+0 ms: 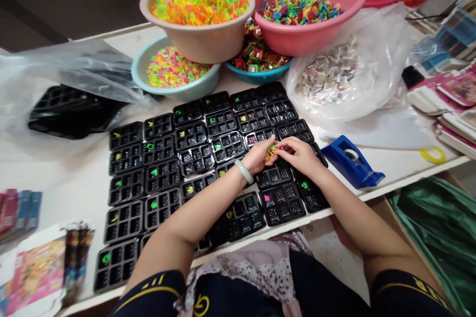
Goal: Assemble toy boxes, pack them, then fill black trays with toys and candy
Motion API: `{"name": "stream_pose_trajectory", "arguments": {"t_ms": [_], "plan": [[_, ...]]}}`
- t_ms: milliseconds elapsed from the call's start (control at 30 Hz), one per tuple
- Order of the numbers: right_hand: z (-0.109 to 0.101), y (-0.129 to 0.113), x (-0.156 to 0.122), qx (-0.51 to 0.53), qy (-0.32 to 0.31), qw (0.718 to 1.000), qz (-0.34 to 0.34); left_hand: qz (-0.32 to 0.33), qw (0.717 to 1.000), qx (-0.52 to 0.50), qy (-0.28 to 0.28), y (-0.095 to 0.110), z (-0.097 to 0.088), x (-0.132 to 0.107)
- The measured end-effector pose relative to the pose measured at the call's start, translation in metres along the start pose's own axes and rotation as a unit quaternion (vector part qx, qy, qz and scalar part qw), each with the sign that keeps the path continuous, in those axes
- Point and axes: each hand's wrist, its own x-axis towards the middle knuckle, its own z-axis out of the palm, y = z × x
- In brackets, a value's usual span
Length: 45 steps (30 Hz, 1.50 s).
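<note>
My left hand (258, 156), with a pale bangle (244, 171) at its wrist, is cupped around several small bright plastic pieces (270, 152) in green, yellow and orange. Fingertips of my right hand (300, 156) meet it and pinch at a small pink piece (280, 148); its exact shape is too small to make out. Both hands hover over rows of black compartment trays (243, 210). Many trays have one small green, yellow or pink piece in an upper-left compartment, such as a pink piece (267, 198) near the front edge.
Behind the trays, basins of small plastic pieces are stacked: a beige basin (208, 42), a pink basin (308, 34) and a light blue basin (178, 90). A clear bag (386, 84) of small packets lies right, near a blue tape dispenser (349, 161). Bagged black trays (70, 114) sit left.
</note>
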Motion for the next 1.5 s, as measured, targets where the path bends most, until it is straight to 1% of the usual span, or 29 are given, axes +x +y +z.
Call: {"name": "stream_pose_trajectory", "arguments": {"t_ms": [167, 300, 367, 500, 633, 767, 867, 933, 1033, 1067, 1133, 1200, 1267, 1300, 1367, 1433, 1500], "plan": [[0.004, 0.010, 0.003, 0.099, 0.017, 0.994, 0.051, 0.030, 0.999, 0.001, -0.022, 0.001, -0.008, 0.004], [0.007, 0.015, 0.008, 0.182, 0.028, 0.978, 0.102, 0.045, 0.999, -0.010, -0.003, -0.001, -0.009, 0.008], [0.006, 0.017, 0.012, 0.204, 0.041, 0.971, 0.117, 0.052, 0.998, -0.017, 0.001, 0.000, -0.009, 0.009], [0.001, 0.018, 0.019, 0.159, 0.060, 0.981, 0.092, 0.049, 0.998, -0.036, -0.003, 0.002, -0.009, 0.014], [-0.001, 0.016, 0.023, 0.149, 0.066, 0.984, 0.074, 0.050, 0.996, -0.069, -0.008, 0.006, -0.009, 0.019], [0.001, 0.015, 0.024, 0.090, 0.103, 0.990, 0.039, 0.038, 0.996, -0.081, -0.022, 0.009, -0.007, 0.023], [0.002, 0.018, 0.024, 0.041, 0.111, 0.993, 0.012, 0.052, 0.997, -0.064, -0.004, 0.008, -0.007, 0.024], [0.000, 0.022, 0.026, 0.036, 0.106, 0.994, 0.013, 0.064, 0.996, -0.065, -0.002, 0.009, -0.008, 0.025], [-0.005, 0.031, 0.033, 0.038, 0.097, 0.994, 0.030, 0.075, 0.994, -0.072, -0.023, 0.012, -0.010, 0.027], [-0.007, 0.035, 0.037, 0.022, 0.097, 0.995, 0.024, 0.078, 0.994, -0.073, -0.019, 0.013, -0.012, 0.028], [-0.011, 0.042, 0.045, -0.050, 0.090, 0.995, -0.003, 0.090, 0.993, -0.071, 0.011, 0.016, -0.015, 0.029], [-0.013, 0.047, 0.053, -0.132, 0.062, 0.989, -0.022, 0.101, 0.992, -0.062, 0.050, 0.019, -0.018, 0.030], [-0.014, 0.048, 0.057, -0.178, 0.026, 0.983, -0.022, 0.109, 0.990, -0.047, 0.075, 0.020, -0.022, 0.030], [-0.014, 0.047, 0.058, -0.185, 0.018, 0.982, -0.022, 0.111, 0.990, -0.039, 0.080, 0.020, -0.023, 0.030], [-0.012, 0.040, 0.056, -0.169, 0.030, 0.985, -0.033, 0.116, 0.989, -0.027, 0.082, 0.020, -0.025, 0.029], [-0.008, 0.028, 0.053, -0.119, 0.040, 0.991, -0.049, 0.119, 0.989, -0.025, 0.080, 0.020, -0.025, 0.029], [-0.003, 0.016, 0.051, -0.072, 0.034, 0.995, -0.056, 0.117, 0.990, -0.028, 0.070, 0.020, -0.023, 0.030]]}}
